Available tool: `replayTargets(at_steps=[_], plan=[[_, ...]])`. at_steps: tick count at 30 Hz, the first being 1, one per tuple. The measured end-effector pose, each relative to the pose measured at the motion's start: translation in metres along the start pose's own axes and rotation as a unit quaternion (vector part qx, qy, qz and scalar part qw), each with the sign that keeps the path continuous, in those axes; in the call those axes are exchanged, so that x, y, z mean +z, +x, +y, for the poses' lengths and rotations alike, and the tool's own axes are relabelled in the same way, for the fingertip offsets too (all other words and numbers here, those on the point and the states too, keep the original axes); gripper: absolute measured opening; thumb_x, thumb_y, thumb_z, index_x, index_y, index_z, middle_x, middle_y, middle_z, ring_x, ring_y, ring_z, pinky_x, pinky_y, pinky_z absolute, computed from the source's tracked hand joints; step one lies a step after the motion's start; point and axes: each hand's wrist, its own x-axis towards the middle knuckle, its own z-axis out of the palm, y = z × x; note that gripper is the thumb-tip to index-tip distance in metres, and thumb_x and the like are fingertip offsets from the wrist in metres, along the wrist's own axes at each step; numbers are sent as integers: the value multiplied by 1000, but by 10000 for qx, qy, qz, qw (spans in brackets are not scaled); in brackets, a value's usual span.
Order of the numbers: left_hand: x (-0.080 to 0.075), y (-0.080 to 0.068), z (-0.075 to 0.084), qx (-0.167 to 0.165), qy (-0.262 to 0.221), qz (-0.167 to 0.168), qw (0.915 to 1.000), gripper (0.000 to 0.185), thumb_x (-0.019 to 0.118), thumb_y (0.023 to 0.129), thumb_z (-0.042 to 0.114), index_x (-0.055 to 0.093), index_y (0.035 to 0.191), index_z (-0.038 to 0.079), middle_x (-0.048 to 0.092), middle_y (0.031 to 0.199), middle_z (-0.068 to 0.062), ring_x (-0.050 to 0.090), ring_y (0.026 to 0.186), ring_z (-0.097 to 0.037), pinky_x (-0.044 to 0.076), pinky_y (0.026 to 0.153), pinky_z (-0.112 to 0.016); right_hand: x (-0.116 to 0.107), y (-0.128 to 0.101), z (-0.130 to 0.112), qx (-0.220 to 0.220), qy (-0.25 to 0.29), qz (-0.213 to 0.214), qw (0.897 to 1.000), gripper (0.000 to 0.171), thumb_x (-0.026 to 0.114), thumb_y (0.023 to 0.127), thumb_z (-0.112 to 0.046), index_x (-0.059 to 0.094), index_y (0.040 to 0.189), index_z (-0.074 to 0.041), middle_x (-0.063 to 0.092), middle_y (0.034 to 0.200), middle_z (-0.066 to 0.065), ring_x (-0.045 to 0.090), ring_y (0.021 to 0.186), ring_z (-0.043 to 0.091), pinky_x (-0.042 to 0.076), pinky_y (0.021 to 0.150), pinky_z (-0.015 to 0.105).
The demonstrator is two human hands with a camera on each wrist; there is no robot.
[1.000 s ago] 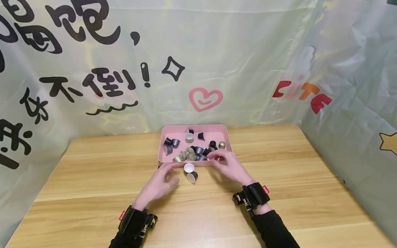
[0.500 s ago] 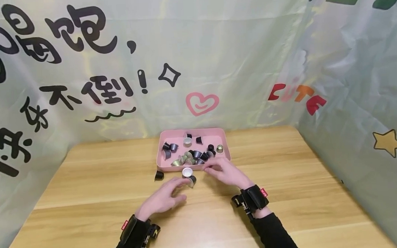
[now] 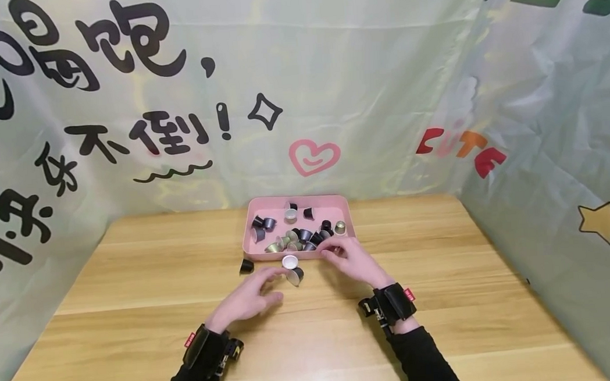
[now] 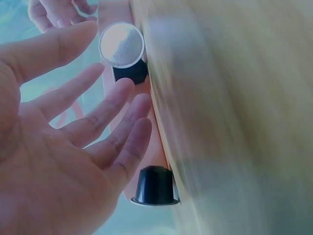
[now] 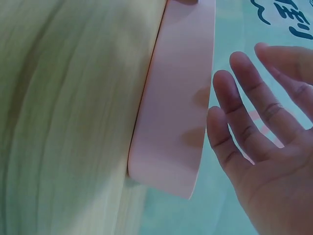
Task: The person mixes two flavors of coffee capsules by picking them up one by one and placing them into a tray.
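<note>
On the far left of the group, a dark coffee capsule [image 3: 246, 266] stands alone on the wooden table [image 3: 131, 271], just off the near left corner of the pink tray [image 3: 248, 240]. A second ago my left hand covered that spot; now it has drawn back toward me and the capsule is in plain sight, flared rim down.

My left hand [image 3: 248, 297] lies over the table with its fingers spread and relaxed, holding nothing. The fingertips [image 4: 128, 87] point at two more capsules just in front of the tray's near wall: one showing its silver foil lid [image 3: 289, 262], and a dark one [image 3: 295, 275] tipped on its side right beside it. I cannot tell whether a finger touches the tipped one.

My right hand [image 3: 350, 259] has hardly shifted. It sits at the tray's near right edge, fingers loosely apart and empty in the wrist view, close to the heap of capsules [image 3: 300, 237] inside the tray.

So three capsules are out on the table, none is in hand, and I judge the rest are yet to be handled.
</note>
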Motion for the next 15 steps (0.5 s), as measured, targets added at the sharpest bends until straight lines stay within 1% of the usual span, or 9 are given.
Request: replayTargets(at_steps=[4, 10, 15], plan=[[-3, 0, 0, -82, 55, 112, 9999, 53, 66, 93, 11, 50, 144, 6, 52, 146, -24, 54, 129, -44, 43, 109, -62, -1, 0, 3, 81, -53, -55, 9999, 16, 65, 93, -3, 73, 107, -4, 75, 104, 13, 61, 84, 11, 50, 75, 19], [-9, -1, -2, -230, 70, 300, 9993, 55, 68, 92, 10, 50, 144, 6, 52, 145, -22, 54, 128, -42, 43, 109, -62, -6, -1, 1, 291, 15, 21, 9996, 18, 65, 93, -4, 72, 110, -3, 75, 104, 14, 62, 83, 13, 51, 75, 21], [-15, -1, -5, -349, 68, 483, 9982, 54, 68, 92, 8, 51, 142, 6, 54, 143, -21, 54, 127, -41, 44, 109, -61, -9, -2, 3, 332, 53, 163, 9993, 19, 65, 94, -6, 72, 110, -1, 74, 107, 18, 64, 85, 15, 52, 76, 22]])
